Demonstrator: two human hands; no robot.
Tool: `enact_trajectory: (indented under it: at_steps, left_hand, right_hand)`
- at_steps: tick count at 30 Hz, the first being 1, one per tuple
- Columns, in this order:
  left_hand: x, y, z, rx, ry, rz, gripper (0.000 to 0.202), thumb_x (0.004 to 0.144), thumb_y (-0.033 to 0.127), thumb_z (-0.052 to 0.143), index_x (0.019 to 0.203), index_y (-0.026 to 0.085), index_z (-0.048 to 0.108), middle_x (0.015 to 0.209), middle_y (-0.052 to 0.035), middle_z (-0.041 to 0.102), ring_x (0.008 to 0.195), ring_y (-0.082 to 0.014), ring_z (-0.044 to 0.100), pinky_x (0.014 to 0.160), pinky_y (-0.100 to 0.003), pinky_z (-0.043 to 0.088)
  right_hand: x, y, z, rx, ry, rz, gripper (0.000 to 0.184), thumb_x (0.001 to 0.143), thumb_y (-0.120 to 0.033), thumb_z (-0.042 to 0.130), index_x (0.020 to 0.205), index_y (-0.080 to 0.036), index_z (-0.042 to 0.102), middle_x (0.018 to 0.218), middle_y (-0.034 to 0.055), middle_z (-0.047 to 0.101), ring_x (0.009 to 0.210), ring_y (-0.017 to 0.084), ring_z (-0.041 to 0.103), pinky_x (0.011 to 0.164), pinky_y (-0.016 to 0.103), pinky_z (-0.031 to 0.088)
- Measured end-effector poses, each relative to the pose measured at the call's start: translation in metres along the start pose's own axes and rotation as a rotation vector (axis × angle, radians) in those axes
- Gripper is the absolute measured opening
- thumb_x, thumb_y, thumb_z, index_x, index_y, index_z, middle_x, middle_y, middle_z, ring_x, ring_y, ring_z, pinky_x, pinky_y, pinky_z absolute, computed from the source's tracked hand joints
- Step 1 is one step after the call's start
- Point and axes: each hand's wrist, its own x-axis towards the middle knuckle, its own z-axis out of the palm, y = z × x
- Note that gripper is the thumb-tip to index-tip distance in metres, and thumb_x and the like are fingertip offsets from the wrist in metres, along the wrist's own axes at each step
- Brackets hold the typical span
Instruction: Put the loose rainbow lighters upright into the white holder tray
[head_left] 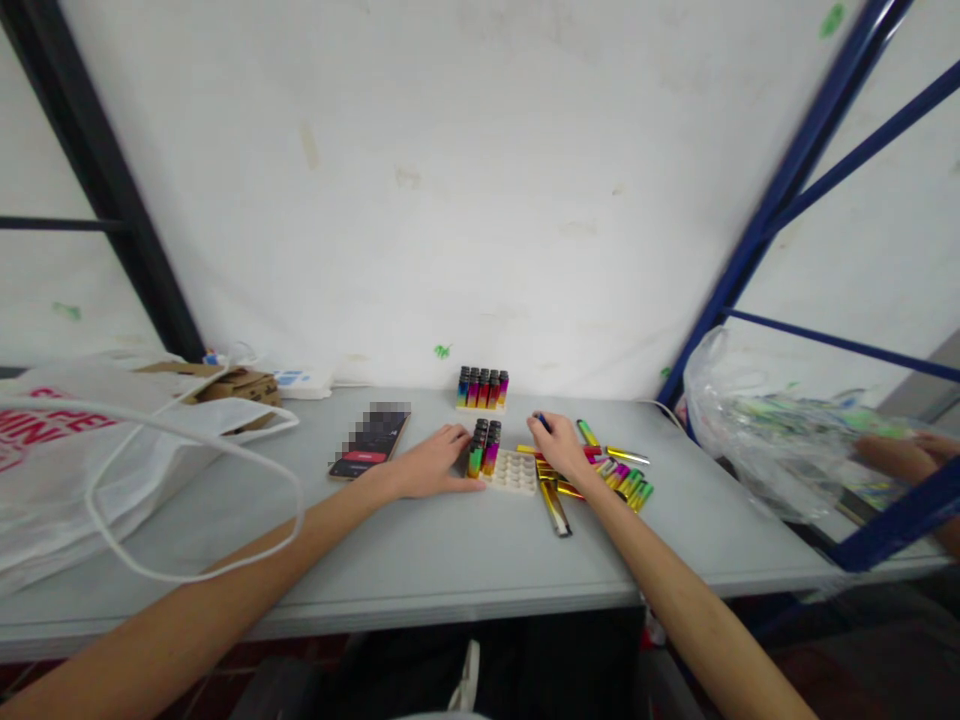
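My left hand (439, 463) is at the left end of a white tray with round holes (514, 472). Its thumb lies along the tray's front corner and its fingers curl by the far side. Several upright lighters (491, 450) with black tops and shiny rainbow bodies fill the tray's left part; holes show on the right. My right hand (556, 445), just right of the tray, is closed on a lighter (541, 421); only a dark end shows past the fingers. Loose shiny lighters (621, 478) lie in a pile beside and under the right wrist.
Farther back stands a second tray of upright lighters (482, 388). A phone (371, 440) lies left of my left hand. White plastic bags (67, 470), a cable (296, 515) and cardboard (240, 385) take up the left. At right are a blue frame (750, 260), a clear bag (750, 430) and another person's hand (900, 455).
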Motion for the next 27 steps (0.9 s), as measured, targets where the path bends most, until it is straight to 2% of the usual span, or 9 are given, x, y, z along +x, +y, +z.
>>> enact_trajectory:
  at_steps: [3, 7, 11, 13, 17, 21, 23, 27]
  left_hand:
    - [0.000, 0.001, -0.001, -0.005, 0.001, 0.014, 0.075, 0.095, 0.077, 0.065, 0.138, 0.015, 0.062, 0.134, -0.0174, 0.065, 0.128, -0.0361, 0.059, 0.115, -0.047, 0.046]
    - [-0.001, 0.003, -0.002, 0.023, -0.001, 0.010, 0.074, 0.095, 0.074, 0.068, 0.140, 0.015, 0.061, 0.138, -0.0175, 0.064, 0.133, -0.0353, 0.058, 0.118, -0.042, 0.043]
    - [-0.001, 0.004, -0.002, 0.025, -0.006, 0.008, 0.075, 0.096, 0.074, 0.066, 0.142, 0.015, 0.059, 0.140, -0.0172, 0.063, 0.134, -0.0353, 0.057, 0.118, -0.043, 0.042]
    - [-0.001, 0.003, -0.001, 0.020, -0.006, 0.009, 0.075, 0.096, 0.074, 0.066, 0.142, 0.015, 0.058, 0.140, -0.0175, 0.063, 0.134, -0.0356, 0.057, 0.119, -0.045, 0.042]
    - [0.000, 0.002, -0.001, 0.015, 0.006, 0.022, 0.074, 0.096, 0.073, 0.068, 0.144, 0.017, 0.058, 0.141, -0.0165, 0.063, 0.134, -0.0360, 0.057, 0.119, -0.045, 0.042]
    - [0.000, 0.002, -0.001, 0.012, 0.022, 0.041, 0.072, 0.096, 0.071, 0.069, 0.144, 0.018, 0.058, 0.141, -0.0164, 0.063, 0.132, -0.0364, 0.058, 0.118, -0.046, 0.043]
    - [-0.001, 0.002, 0.000, 0.014, 0.020, 0.030, 0.072, 0.096, 0.072, 0.069, 0.141, 0.016, 0.060, 0.139, -0.0169, 0.063, 0.131, -0.0361, 0.059, 0.117, -0.044, 0.044]
    - [-0.001, 0.001, 0.000, 0.030, 0.008, 0.010, 0.073, 0.096, 0.075, 0.067, 0.136, 0.014, 0.061, 0.134, -0.0171, 0.064, 0.129, -0.0350, 0.059, 0.117, -0.043, 0.044]
  right_hand:
    - [-0.001, 0.000, 0.000, -0.009, -0.025, -0.001, 0.037, 0.087, -0.052, 0.044, 0.062, -0.026, 0.037, 0.060, -0.0029, 0.036, 0.063, 0.016, 0.040, 0.059, 0.029, 0.028]
    - [-0.002, -0.002, 0.001, -0.014, -0.027, -0.018, 0.037, 0.088, -0.053, 0.044, 0.063, -0.026, 0.036, 0.060, -0.0029, 0.037, 0.062, 0.016, 0.040, 0.060, 0.030, 0.027]
    - [-0.003, -0.007, -0.002, -0.015, 0.021, -0.049, 0.047, 0.095, -0.062, 0.045, 0.065, -0.026, 0.036, 0.062, -0.0028, 0.041, 0.062, 0.016, 0.041, 0.061, 0.030, 0.030]
    - [-0.004, -0.011, -0.006, -0.013, 0.008, -0.067, 0.049, 0.098, -0.066, 0.046, 0.070, -0.026, 0.042, 0.064, -0.0026, 0.046, 0.064, 0.017, 0.044, 0.062, 0.030, 0.033]
    - [-0.007, -0.021, -0.018, -0.016, -0.117, -0.131, 0.043, 0.107, -0.060, 0.039, 0.085, -0.025, 0.051, 0.072, -0.0003, 0.060, 0.069, 0.019, 0.055, 0.068, 0.031, 0.043]
    - [-0.009, -0.027, -0.022, -0.139, -0.159, -0.312, 0.042, 0.110, -0.055, 0.041, 0.085, -0.024, 0.054, 0.088, 0.0046, 0.064, 0.082, 0.021, 0.059, 0.079, 0.032, 0.046]
    - [-0.010, -0.027, -0.021, -0.182, -0.196, -0.340, 0.046, 0.110, -0.056, 0.044, 0.079, -0.023, 0.052, 0.080, 0.0019, 0.059, 0.076, 0.019, 0.054, 0.074, 0.031, 0.043]
    - [-0.013, -0.025, -0.020, -0.136, -0.355, -0.254, 0.057, 0.107, -0.065, 0.048, 0.070, -0.022, 0.051, 0.062, -0.0036, 0.050, 0.060, 0.014, 0.044, 0.060, 0.029, 0.034]
